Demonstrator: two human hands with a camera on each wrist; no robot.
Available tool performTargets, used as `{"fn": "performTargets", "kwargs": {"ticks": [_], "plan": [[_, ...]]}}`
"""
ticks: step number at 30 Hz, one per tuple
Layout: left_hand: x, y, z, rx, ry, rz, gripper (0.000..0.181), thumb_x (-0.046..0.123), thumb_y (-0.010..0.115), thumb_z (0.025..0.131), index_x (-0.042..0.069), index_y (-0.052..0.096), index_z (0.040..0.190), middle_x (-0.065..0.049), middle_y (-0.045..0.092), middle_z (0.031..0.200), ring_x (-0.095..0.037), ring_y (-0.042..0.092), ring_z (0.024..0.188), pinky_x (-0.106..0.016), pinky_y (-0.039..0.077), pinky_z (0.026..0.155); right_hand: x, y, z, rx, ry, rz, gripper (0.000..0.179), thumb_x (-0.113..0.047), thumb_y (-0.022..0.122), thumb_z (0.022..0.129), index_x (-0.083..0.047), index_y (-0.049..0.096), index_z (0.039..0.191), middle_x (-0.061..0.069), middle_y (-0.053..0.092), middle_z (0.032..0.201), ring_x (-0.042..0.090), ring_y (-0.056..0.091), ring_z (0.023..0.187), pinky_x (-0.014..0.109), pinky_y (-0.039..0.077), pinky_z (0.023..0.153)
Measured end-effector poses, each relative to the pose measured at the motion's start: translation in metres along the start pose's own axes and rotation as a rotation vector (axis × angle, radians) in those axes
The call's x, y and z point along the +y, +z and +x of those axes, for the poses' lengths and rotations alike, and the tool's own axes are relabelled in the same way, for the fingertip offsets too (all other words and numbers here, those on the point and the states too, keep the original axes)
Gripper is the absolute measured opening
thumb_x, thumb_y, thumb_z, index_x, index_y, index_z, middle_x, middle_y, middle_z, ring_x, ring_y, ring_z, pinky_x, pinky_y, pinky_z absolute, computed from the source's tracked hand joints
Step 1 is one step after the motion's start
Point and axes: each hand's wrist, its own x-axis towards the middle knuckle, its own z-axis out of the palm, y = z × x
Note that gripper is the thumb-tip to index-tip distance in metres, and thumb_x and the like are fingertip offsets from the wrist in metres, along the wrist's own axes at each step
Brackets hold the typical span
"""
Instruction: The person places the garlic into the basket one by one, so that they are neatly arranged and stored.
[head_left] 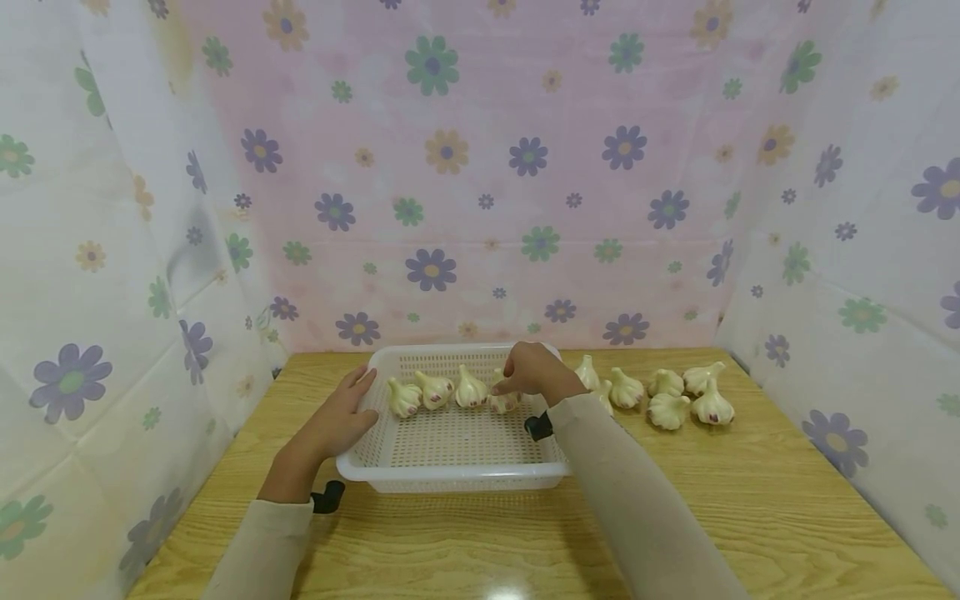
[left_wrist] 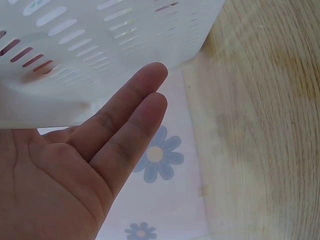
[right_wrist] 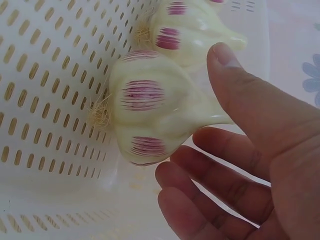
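My left hand (head_left: 339, 421) holds the left rim of a white slotted plastic basket (head_left: 465, 473). The thumb lies over the rim, with two fingers (left_wrist: 127, 117) stretched along the outer wall. Inside, several garlic bulbs stand in a row along the back: one bulb (head_left: 405, 398) at the left, others (head_left: 434, 390) (head_left: 471, 388) beside it. My right hand (head_left: 536, 372) reaches in from the right, around the rightmost garlic bulb (right_wrist: 142, 102). Its fingers lie loosely spread by the neck, the thumb (right_wrist: 227, 70) standing apart from that bulb. The purple-striped bulb rests with its roots toward the basket floor.
More garlic bulbs lie on the wooden table (head_left: 750, 500) right of the basket, including one bulb (head_left: 712, 406) farthest right and another (head_left: 626, 389) nearer the basket. A flower-print cloth (head_left: 480, 183) encloses the table at the back and sides.
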Motion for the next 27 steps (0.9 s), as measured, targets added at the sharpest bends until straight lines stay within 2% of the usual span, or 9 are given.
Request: {"fn": "performTargets", "kwargs": {"ticks": [3, 5, 8, 9, 11, 13, 15, 16, 27], "plan": [[0.000, 0.000, 0.000, -0.001, -0.005, 0.000, 0.075, 0.014, 0.051, 0.096, -0.002, 0.022, 0.163, -0.023, 0.011, 0.172, -0.053, 0.019, 0.154, -0.070, 0.027, 0.118, 0.000, 0.000, 0.001, 0.012, -0.002, 0.001, 0.028, -0.048, 0.083, 0.084, -0.021, 0.082, 0.088, 0.000, 0.077, 0.110, 0.015, 0.068, 0.086, 0.042, 0.059, 0.085], [-0.001, 0.000, 0.000, -0.001, -0.006, -0.001, 0.075, 0.014, 0.051, 0.096, -0.002, 0.022, 0.163, -0.023, 0.010, 0.172, -0.053, 0.020, 0.154, -0.070, 0.027, 0.118, 0.001, -0.001, 0.001, 0.005, -0.013, 0.017, 0.030, -0.048, 0.083, 0.084, -0.019, 0.078, 0.079, -0.004, 0.074, 0.095, 0.010, 0.060, 0.075, 0.037, 0.057, 0.076], [-0.003, 0.000, 0.001, 0.003, -0.006, 0.006, 0.075, 0.013, 0.051, 0.096, -0.002, 0.022, 0.163, -0.023, 0.011, 0.172, -0.053, 0.021, 0.154, -0.069, 0.028, 0.118, 0.002, -0.003, 0.002, -0.004, -0.043, 0.066, 0.044, -0.045, 0.082, 0.086, -0.020, 0.060, 0.059, -0.008, 0.054, 0.065, 0.009, 0.036, 0.058, 0.031, 0.040, 0.059], [-0.004, 0.001, 0.001, 0.004, -0.007, 0.007, 0.075, 0.013, 0.051, 0.097, -0.002, 0.022, 0.163, -0.023, 0.011, 0.172, -0.052, 0.021, 0.154, -0.069, 0.028, 0.118, 0.001, -0.004, 0.001, -0.003, -0.053, 0.084, 0.043, -0.044, 0.082, 0.087, -0.019, 0.060, 0.058, -0.007, 0.055, 0.065, 0.010, 0.039, 0.059, 0.032, 0.041, 0.060], [-0.005, 0.001, 0.001, 0.006, -0.003, 0.011, 0.074, 0.013, 0.051, 0.097, -0.002, 0.022, 0.163, -0.023, 0.011, 0.172, -0.052, 0.021, 0.154, -0.069, 0.028, 0.118, 0.001, -0.007, -0.001, 0.002, -0.063, 0.113, 0.034, -0.042, 0.082, 0.088, -0.016, 0.071, 0.068, -0.003, 0.068, 0.076, 0.012, 0.055, 0.066, 0.034, 0.051, 0.066], [-0.005, 0.000, 0.001, 0.008, -0.003, 0.014, 0.074, 0.013, 0.051, 0.097, -0.002, 0.022, 0.163, -0.023, 0.011, 0.172, -0.053, 0.021, 0.153, -0.069, 0.029, 0.118, -0.001, -0.010, -0.004, 0.008, -0.060, 0.130, 0.030, -0.042, 0.082, 0.088, -0.012, 0.080, 0.091, 0.004, 0.076, 0.100, 0.020, 0.069, 0.089, 0.041, 0.058, 0.081], [-0.004, 0.000, 0.001, 0.007, -0.005, 0.016, 0.074, 0.013, 0.051, 0.097, -0.002, 0.022, 0.163, -0.024, 0.011, 0.172, -0.053, 0.021, 0.153, -0.069, 0.029, 0.117, -0.002, -0.013, -0.006, 0.012, -0.056, 0.137, 0.048, -0.043, 0.081, 0.088, -0.010, 0.077, 0.122, 0.012, 0.072, 0.128, 0.032, 0.067, 0.118, 0.049, 0.056, 0.098], [-0.004, 0.000, 0.001, 0.007, -0.006, 0.017, 0.074, 0.013, 0.051, 0.097, -0.002, 0.022, 0.163, -0.024, 0.011, 0.172, -0.053, 0.021, 0.153, -0.069, 0.029, 0.117, -0.002, -0.014, -0.007, 0.008, -0.054, 0.141, 0.055, -0.043, 0.081, 0.088, -0.007, 0.073, 0.129, 0.013, 0.071, 0.129, 0.032, 0.066, 0.119, 0.050, 0.055, 0.099], [-0.003, 0.000, 0.001, 0.004, -0.005, 0.012, 0.074, 0.013, 0.051, 0.097, -0.002, 0.021, 0.163, -0.024, 0.010, 0.172, -0.053, 0.023, 0.153, -0.069, 0.031, 0.117, -0.001, -0.024, -0.009, 0.043, -0.106, 0.189, 0.056, -0.044, 0.079, 0.089, -0.016, 0.068, 0.136, 0.009, 0.073, 0.126, 0.032, 0.067, 0.118, 0.051, 0.054, 0.100]]}}
